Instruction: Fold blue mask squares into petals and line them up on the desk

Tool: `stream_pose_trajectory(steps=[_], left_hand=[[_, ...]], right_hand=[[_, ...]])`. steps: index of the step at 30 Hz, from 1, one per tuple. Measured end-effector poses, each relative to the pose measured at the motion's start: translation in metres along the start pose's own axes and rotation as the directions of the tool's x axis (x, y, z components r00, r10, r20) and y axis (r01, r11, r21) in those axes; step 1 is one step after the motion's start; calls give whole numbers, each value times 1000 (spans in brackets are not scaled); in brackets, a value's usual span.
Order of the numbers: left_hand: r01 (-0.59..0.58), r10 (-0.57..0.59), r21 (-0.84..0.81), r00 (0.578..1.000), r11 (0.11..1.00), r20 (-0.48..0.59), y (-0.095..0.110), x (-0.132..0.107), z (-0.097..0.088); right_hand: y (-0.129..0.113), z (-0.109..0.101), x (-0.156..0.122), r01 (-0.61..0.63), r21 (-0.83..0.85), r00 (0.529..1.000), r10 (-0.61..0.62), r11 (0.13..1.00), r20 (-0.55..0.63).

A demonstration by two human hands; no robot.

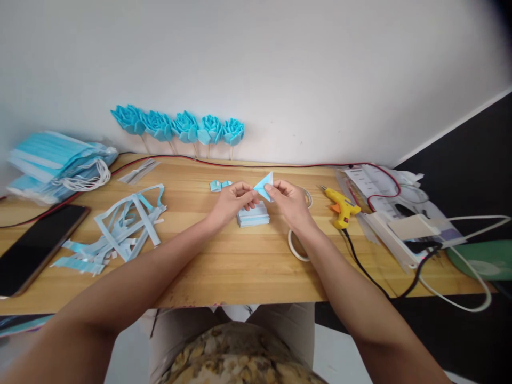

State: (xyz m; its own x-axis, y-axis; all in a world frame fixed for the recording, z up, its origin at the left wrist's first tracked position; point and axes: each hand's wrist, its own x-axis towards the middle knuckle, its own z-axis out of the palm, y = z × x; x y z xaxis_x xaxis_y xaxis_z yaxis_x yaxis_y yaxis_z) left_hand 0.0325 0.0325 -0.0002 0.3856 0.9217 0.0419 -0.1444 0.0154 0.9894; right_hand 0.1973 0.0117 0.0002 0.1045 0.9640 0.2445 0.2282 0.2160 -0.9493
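Note:
A small piece of blue-and-white mask fabric [262, 184], folded to a triangle, is held up above the table. My right hand [291, 201] pinches its right side between thumb and fingers. The curled fingers of my left hand [235, 200] close at its left tip. Just below lies a stack of cut mask-fabric pieces [253, 218], partly covered by my fingers. Beyond my left hand sit two small folded blue pieces [216, 186]. One ring-shaped roll [309, 198] shows behind my right hand, and another white ring [295, 246] is partly under my right forearm.
Blue fabric roses on sticks [186, 127] lean against the wall. Left are packed face masks [60, 162], cut strips [128, 226] and a phone [40, 248]. Right are a yellow glue gun [343, 207] with a black cord, a white power strip [394, 240] and papers [374, 184].

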Motion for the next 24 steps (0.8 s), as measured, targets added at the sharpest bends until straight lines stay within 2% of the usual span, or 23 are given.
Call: stream_pose_trajectory(steps=[12, 24], left_hand=[[25, -15, -211, 999, 977, 48, -4, 1, -2], [4, 8, -157, 997, 988, 71, -7, 2, -2]], right_hand=[[-6, 2, -3, -7, 12, 999, 7, 1000, 42], [-1, 2, -2, 14, 17, 1000, -14, 1000, 20]])
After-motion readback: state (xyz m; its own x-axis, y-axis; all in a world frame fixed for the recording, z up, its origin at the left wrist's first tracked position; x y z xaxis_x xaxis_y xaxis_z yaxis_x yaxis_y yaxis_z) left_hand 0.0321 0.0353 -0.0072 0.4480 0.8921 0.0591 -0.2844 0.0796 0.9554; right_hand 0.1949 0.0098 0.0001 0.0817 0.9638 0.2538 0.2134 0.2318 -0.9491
